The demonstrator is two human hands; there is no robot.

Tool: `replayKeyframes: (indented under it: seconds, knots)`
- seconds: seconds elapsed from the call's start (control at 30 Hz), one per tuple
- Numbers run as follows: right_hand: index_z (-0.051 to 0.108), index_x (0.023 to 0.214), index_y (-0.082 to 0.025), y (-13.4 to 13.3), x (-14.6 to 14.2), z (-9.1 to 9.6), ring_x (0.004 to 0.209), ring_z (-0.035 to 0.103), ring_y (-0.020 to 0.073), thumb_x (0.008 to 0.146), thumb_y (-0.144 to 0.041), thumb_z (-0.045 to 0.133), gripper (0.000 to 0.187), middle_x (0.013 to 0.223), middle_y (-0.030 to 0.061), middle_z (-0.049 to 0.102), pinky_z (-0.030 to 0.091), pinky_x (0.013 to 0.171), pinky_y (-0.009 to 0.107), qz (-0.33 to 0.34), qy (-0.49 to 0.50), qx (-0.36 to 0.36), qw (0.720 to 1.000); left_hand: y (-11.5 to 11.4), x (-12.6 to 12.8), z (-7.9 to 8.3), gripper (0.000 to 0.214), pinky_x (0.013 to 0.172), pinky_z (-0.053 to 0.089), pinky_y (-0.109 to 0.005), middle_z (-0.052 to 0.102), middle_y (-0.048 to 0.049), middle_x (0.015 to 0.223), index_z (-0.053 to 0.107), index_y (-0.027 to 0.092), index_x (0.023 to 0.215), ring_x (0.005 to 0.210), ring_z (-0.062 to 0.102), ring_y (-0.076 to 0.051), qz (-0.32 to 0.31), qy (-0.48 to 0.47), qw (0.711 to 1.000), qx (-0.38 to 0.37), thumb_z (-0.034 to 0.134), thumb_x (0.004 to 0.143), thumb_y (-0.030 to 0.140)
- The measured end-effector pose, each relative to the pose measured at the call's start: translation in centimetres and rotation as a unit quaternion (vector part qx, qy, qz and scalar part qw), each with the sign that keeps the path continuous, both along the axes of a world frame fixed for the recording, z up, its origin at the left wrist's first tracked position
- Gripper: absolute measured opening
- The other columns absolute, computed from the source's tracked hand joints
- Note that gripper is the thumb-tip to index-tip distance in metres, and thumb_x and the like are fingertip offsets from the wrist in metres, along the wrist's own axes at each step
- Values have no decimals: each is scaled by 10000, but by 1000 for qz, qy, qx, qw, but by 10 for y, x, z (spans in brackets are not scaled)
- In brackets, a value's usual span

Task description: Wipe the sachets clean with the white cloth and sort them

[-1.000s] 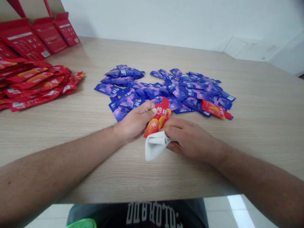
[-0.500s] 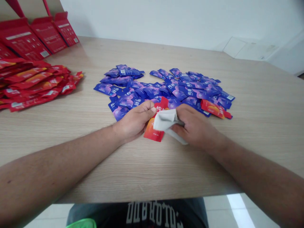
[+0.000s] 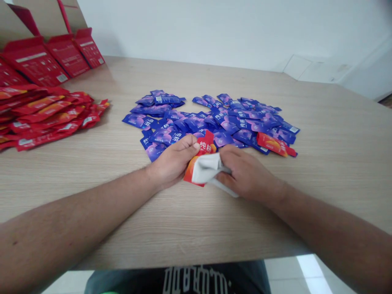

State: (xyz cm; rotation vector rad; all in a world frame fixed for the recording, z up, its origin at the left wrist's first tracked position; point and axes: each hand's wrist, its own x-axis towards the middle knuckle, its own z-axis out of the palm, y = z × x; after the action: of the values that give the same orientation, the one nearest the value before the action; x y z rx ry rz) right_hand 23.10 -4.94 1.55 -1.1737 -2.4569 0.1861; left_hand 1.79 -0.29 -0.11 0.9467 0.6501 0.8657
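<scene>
My left hand (image 3: 176,161) is closed on the left edge of a red and orange pouch (image 3: 206,143), which has white lettering and a narrow spout-shaped top. A folded white cloth (image 3: 206,167) is gripped in my right hand (image 3: 245,171) and lies over the lower part of the pouch, hiding some of it. Just beyond both hands spreads a loose pile of blue-purple pouches (image 3: 196,122). On the pile's right edge rests another red pouch (image 3: 274,143).
A heap of red pouches (image 3: 52,116) lies at the left of the wooden table (image 3: 183,224). Behind it stand red cartons (image 3: 39,59) with raised flaps. A white wall (image 3: 214,32) runs along the back, with a whitish flat piece (image 3: 315,67) at the back right.
The cloth in my right hand has moved left and down across the red pouch, covering more of its lower part. My left hand keeps its hold. The view has tilted slightly.
</scene>
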Motion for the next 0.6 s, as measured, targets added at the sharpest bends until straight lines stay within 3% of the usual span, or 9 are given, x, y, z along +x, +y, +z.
replayKeyframes:
  seconds: [0.07,0.1,0.2,0.27,0.4,0.43,0.6]
  knots:
    - [557,914,-209,-3,-2,1,910,598,216,964,-284,623,112,991,63,637,476,797,336,52,-24,-25,998,0,0,0,225,559,444,-201,623,10,741,509,183,872,598,562,-102,-4,8,1000,3,709,901,283]
    - [557,923,-209,-3,-2,1,916,599,215,966,-281,621,105,999,63,637,474,798,335,47,-24,-23,998,-1,0,1,227,561,445,-201,622,10,743,508,183,872,599,559,-102,-8,8,1000,3,708,902,284]
    - [546,953,-202,1,2,0,922,599,226,975,-320,613,138,1003,75,628,467,774,340,-60,19,27,998,-2,0,1,244,549,420,-195,589,25,713,498,184,861,574,520,-88,-12,6,1000,7,711,904,292]
    - [537,947,-201,2,3,0,918,598,229,969,-335,622,159,993,75,624,467,769,342,-89,34,44,994,-2,0,0,251,544,402,-192,570,31,697,500,184,861,567,500,-83,-16,10,1000,14,714,907,307]
    - [542,925,-212,-4,-2,2,933,604,218,956,-279,632,117,1003,62,630,480,813,339,30,-13,-4,999,-1,-2,-4,269,543,383,-204,583,21,727,510,185,865,586,496,-88,-40,27,998,32,713,913,356]
    - [543,928,-213,-5,-3,2,931,603,218,959,-272,625,105,1006,62,631,480,812,340,34,-17,-8,999,0,-2,-5,281,542,374,-208,579,21,727,508,186,861,585,488,-88,-44,29,998,38,711,914,371]
    - [542,951,-205,2,4,2,916,594,241,977,-346,609,159,980,83,625,468,770,355,-91,35,45,994,3,-3,-11,327,553,341,-223,531,33,711,507,194,865,591,454,-89,-56,36,995,74,722,907,437]
